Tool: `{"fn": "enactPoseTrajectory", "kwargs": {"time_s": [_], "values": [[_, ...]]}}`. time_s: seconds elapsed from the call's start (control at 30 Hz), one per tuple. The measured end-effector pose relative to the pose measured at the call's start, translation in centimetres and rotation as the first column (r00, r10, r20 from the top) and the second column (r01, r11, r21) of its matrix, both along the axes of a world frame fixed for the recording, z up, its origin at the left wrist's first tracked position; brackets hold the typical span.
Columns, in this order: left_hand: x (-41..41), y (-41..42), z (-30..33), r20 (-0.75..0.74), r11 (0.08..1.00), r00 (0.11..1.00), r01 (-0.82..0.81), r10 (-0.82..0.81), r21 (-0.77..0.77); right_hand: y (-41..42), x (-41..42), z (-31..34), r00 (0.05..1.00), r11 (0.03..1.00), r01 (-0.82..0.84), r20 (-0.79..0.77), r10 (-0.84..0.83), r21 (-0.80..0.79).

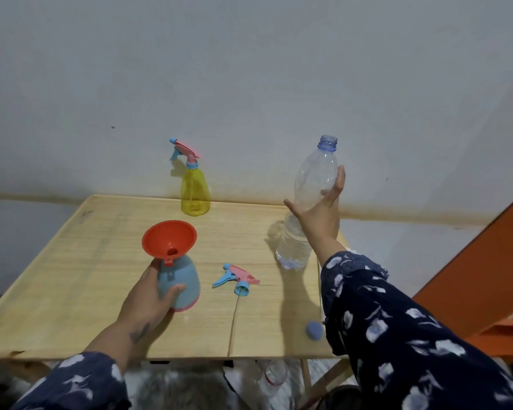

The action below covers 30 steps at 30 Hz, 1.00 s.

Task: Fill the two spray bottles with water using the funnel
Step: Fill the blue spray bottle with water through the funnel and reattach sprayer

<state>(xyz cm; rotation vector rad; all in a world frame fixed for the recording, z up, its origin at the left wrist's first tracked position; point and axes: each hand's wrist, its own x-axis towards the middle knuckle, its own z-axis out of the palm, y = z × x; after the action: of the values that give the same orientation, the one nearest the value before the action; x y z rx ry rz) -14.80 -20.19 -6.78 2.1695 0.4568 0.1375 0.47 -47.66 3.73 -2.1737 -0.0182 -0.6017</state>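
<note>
In the head view, the blue spray bottle (179,287) is held upright at the lower left centre of the frame, gripped round its body by the left hand (148,300). Its trigger head (236,279) has been taken off and lies on the counter (71,276) just to the right. The red funnel (169,238) is already seated in its neck. No water can be made out inside it, so filling is judged not yet begun.

The yellow spray bottle (195,192) stands capped at the counter's far edge, apparently untouched.

The uncapped clear water bottle (311,184) stands at the right; the right hand (320,208) is spread against its side, fingers straight, not yet closed round it. Some water seems to be held low in it.

A blue cap (314,330) lies near the counter's near right edge. Nothing is seen blocking the pour.
</note>
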Motion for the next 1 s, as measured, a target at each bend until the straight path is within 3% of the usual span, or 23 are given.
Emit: {"fn": "enactPoseTrajectory", "kwargs": {"time_s": [0.2,0.43,0.53,0.63,0.8,1.0], "values": [[0.0,0.0,0.2,-0.001,1.0,1.0,0.007,-0.007,-0.008,-0.6,-1.1,0.5,0.997,0.999,-0.029,-0.077,0.03,0.019],[0.1,0.8,0.3,0.001,0.996,0.997,0.082,-0.082,-0.017,1.2,-5.2,-0.5,0.945,0.949,0.223,-0.188,-0.266,-0.221],[0.3,1.5,0.3,-0.022,0.99,0.99,0.142,-0.141,0.008,3.3,-7.3,-0.1,0.915,0.942,0.231,-0.274,-0.296,-0.244],[0.4,2.0,0.2,-0.029,0.987,0.987,0.162,-0.161,0.018,6.5,-8.9,0.6,0.934,0.976,0.106,-0.319,-0.164,-0.19],[0.4,2.5,-0.4,0.01,0.978,0.978,0.206,-0.207,0.017,13.6,-12.9,0.9,0.93,0.976,-0.182,-0.303,0.21,0.116],[0.8,3.2,-1.7,0.045,0.961,0.967,0.256,-0.252,-0.105,19.0,-16.2,-3.2,0.902,0.92,-0.196,-0.306,0.305,0.34]]}}
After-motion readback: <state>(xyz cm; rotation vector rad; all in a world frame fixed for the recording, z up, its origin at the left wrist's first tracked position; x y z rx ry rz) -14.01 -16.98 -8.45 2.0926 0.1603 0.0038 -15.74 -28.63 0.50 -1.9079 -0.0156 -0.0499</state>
